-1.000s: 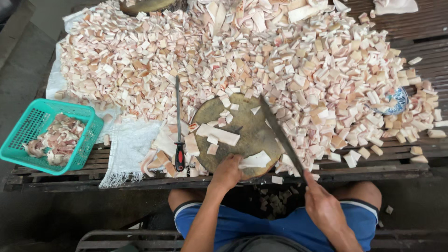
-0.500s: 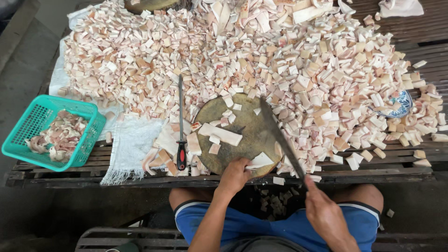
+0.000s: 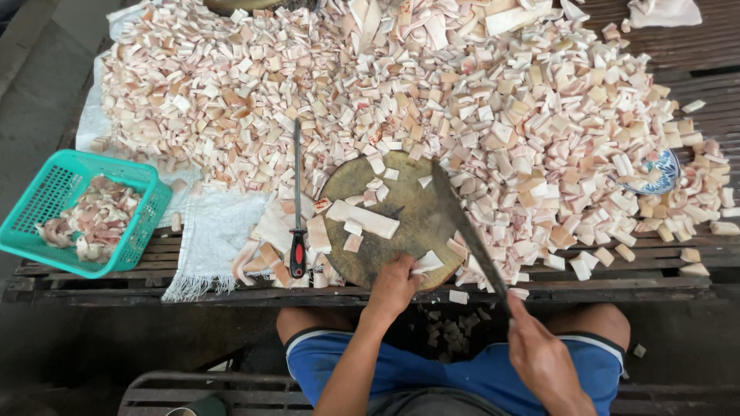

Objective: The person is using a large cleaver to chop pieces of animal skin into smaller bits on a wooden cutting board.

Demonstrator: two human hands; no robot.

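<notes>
While the right hand (image 3: pixel 543 358) grips a long cleaver (image 3: pixel 462 227), the left hand (image 3: pixel 395 283) pinches a pale cut piece (image 3: pixel 428 263) at the round chopping block's (image 3: pixel 401 204) near edge. Beyond, cut pieces (image 3: pixel 432 100) heap across the bench (image 3: pixel 678 270).

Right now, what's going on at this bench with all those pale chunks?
A seated person is cutting pale, pinkish pieces on a round wooden chopping board. The left hand presses a small piece at the board's near edge, while the right hand grips a long cleaver angled over the board. A big heap of cut pieces covers the bench behind. A sharpening steel lies left of the board, and a green basket holds scraps.
</notes>
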